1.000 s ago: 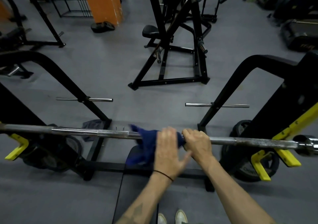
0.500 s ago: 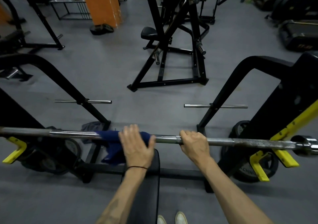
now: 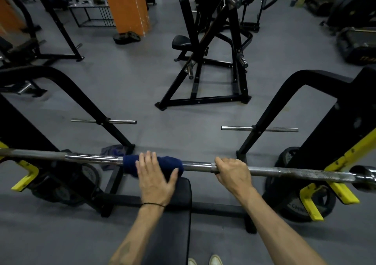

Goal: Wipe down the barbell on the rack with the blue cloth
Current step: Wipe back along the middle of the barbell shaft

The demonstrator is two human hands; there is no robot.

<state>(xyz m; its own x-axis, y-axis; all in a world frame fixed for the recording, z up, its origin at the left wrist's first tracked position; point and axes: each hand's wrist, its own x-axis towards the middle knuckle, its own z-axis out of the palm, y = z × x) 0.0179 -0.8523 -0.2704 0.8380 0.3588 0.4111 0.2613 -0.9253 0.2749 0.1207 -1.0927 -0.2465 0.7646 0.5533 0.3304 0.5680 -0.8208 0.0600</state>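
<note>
Head view, forward and down.

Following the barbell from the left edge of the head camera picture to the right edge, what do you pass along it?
Left yellow rack hook → bare shiny barbell → blue cloth with the left hand pressing flat on it → right hand gripping the bare bar → right yellow rack hook.

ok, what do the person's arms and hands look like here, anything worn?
Both forearms are bare, no sleeves or gloves in view. The left hand has a thin black band at its wrist, and a dark tattoo marks that forearm lower down. The right hand shows no band, watch or ring.
</note>
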